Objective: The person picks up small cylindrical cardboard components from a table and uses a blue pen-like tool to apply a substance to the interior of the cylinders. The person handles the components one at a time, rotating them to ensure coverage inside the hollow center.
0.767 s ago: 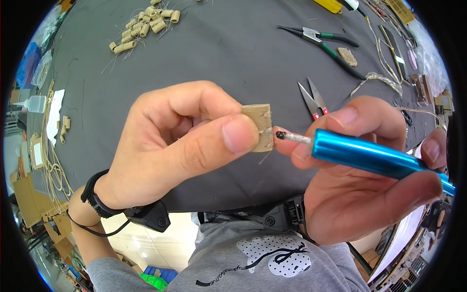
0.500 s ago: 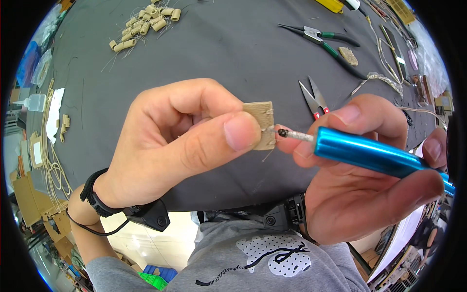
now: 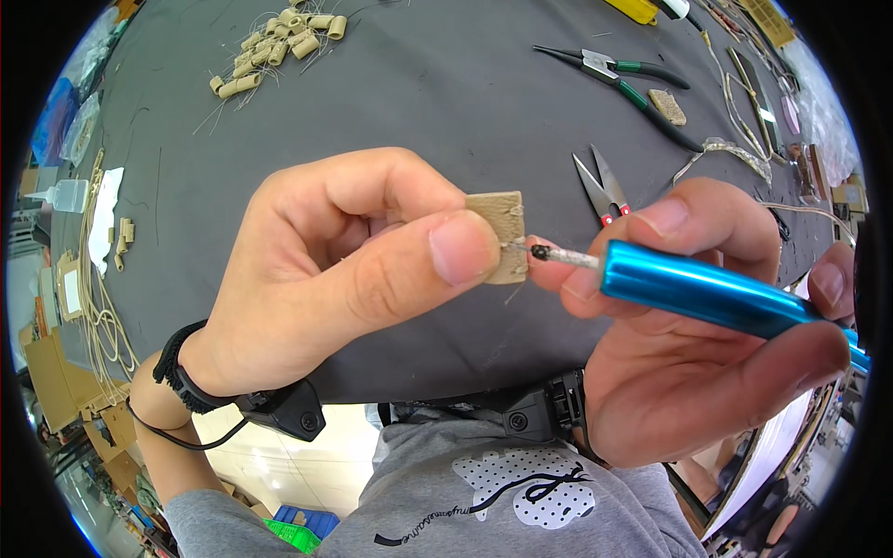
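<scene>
Between thumb and bent fingers, my left hand (image 3: 344, 270) pinches a small beige leather piece (image 3: 502, 219) with stitches along its edge. Loose thread ends stick out at its right side and below. My right hand (image 3: 688, 372) grips a shiny blue pen-shaped tool (image 3: 716, 290) with a pale stem and a blackened tip. That tip points left, just beside the stitched edge; I cannot tell whether it touches the thread. One right fingertip is close behind the tip. Beyond my right hand lie open thread snips (image 3: 605, 193) with red near the blades.
Green-handled pliers (image 3: 619, 79) and a flat tan block (image 3: 667, 107) lie at the far right of the grey table (image 3: 446, 102). Several beige rolled pieces with threads (image 3: 279, 46) are heaped at the far left. Cords (image 3: 104, 325) and a clear bottle (image 3: 67, 196) line the left edge.
Almost nothing differs. The leather piece has tilted or shifted very slightly in my left hand, and the tool's tip stays beside it.
</scene>
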{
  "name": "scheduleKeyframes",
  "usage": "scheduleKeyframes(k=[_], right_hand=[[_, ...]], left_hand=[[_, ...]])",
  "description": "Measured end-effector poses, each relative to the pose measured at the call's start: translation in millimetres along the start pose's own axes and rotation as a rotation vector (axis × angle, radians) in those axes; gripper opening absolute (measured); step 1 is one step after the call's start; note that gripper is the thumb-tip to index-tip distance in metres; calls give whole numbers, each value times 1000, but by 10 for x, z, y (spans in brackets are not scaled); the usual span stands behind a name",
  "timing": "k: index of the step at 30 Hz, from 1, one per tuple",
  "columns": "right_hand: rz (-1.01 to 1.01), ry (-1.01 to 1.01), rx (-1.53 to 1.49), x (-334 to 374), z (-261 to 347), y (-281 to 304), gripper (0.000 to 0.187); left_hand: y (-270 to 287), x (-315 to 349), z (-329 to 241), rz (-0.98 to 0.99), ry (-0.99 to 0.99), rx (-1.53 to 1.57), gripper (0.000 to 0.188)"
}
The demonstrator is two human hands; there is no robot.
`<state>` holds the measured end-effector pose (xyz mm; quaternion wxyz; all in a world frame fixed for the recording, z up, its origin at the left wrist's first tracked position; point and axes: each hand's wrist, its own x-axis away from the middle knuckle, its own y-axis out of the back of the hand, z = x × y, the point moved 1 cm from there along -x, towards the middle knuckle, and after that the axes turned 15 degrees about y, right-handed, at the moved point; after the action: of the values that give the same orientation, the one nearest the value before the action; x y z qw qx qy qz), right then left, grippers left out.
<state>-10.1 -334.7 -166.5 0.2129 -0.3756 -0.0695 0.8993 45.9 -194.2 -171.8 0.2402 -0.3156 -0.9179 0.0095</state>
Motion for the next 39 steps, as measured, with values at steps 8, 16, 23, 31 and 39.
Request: scheduleKeyframes(k=[8, 16, 23, 31, 39], right_hand=[[-5, -47, -39, 1, 10, 18, 38], [68, -186, -217, -54, -4, 129, 36], [343, -503, -67, -25, -27, 27, 45], [78, -572, -50, -126, -88, 138, 32], [74, -551, -136, -44, -130, 307, 24]], left_hand=[[1, -5, 18, 13, -24, 12, 36], [-14, 4, -28, -29, -31, 17, 31], [-11, 47, -103, -43, 23, 8, 27], [241, -216, -123, -224, -18, -175, 15], [462, -110, -346, -443, -170, -1308, 40]])
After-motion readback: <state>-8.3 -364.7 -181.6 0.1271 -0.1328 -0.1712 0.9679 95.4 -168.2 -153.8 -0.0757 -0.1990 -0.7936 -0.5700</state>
